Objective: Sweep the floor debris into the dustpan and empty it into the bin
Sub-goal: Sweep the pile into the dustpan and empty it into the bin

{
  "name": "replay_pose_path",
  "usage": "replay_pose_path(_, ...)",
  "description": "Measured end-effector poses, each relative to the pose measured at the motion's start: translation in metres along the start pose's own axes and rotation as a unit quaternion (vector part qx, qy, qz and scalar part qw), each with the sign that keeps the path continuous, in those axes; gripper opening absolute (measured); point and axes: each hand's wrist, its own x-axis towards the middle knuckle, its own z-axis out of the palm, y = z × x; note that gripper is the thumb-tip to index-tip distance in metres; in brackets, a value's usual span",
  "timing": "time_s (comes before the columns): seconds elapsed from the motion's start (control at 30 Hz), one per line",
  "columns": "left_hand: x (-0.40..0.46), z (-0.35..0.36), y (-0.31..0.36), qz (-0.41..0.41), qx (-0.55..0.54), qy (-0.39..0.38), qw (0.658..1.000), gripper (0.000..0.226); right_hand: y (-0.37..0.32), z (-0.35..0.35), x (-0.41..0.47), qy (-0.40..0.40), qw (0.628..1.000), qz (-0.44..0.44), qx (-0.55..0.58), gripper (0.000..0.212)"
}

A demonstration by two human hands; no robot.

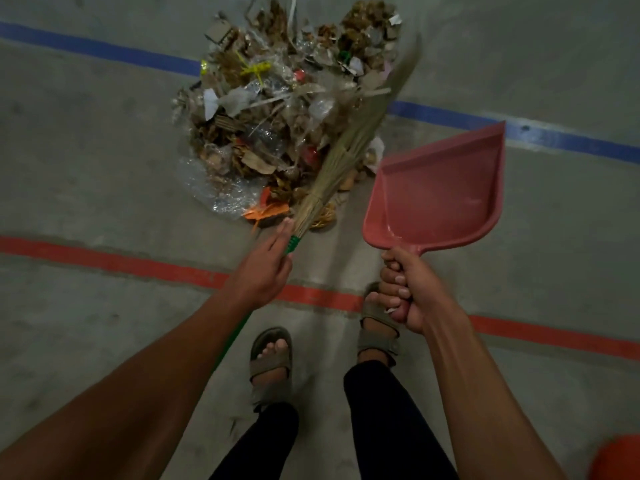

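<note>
Now hands grip broom (dustpan).

Grey concrete floor, scuffed and mottled, dimly lit. Blue painted line runs diagonally across upper part. Red painted line crosses lower down, roughly parallel to blue one. Orange object at bottom right corner, cut by frame edge.

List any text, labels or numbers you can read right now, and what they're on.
None can be read.
Dustpan: plain pink, no visible marking.
Debris pile: scraps too small and blurred to show any print.
Floor stripes: solid colour, no lettering.
</note>
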Motion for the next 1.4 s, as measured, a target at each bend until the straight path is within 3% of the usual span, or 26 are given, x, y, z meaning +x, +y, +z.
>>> replay_pose_path(0.17,-0.017,0.014,-0.037,0.027,0.025,-0.114,0.993,0.067,0.003,-0.003,0.009,0.06,0.998,-0.003,0.013,0.034)
replay_pose_path(0.27,-0.021,0.014,-0.06,-0.003,0.055,-0.167,0.984,0.065,0.006,-0.001,0.016,0.061,0.998,0.006,0.014,0.034)
replay_pose_path(0.43,-0.012,-0.011,-0.083,-0.034,0.103,-0.082,0.991,0.066,0.017,0.011,0.025,0.008,0.999,0.048,-0.013,0.032)
replay_pose_path(0.57,-0.007,-0.033,-0.08,0.005,0.091,-0.027,0.996,0.067,0.023,0.024,0.024,-0.032,0.995,0.089,0.002,0.035)
replay_pose_path(0.83,-0.008,-0.048,-0.069,-0.013,0.029,0.047,0.998,0.068,0.031,0.031,0.032,-0.067,0.989,0.13,0.023,0.034)
replay_pose_path(1.1,0.001,-0.046,-0.062,-0.124,0.006,0.104,0.987,0.062,0.064,0.05,0.042,-0.109,0.976,0.19,0.008,0.037)
replay_pose_path(1.4,0.003,-0.08,-0.063,-0.176,-0.055,0.165,0.969,0.059,0.126,0.077,0.053,-0.173,0.939,0.289,0.074,0.036)
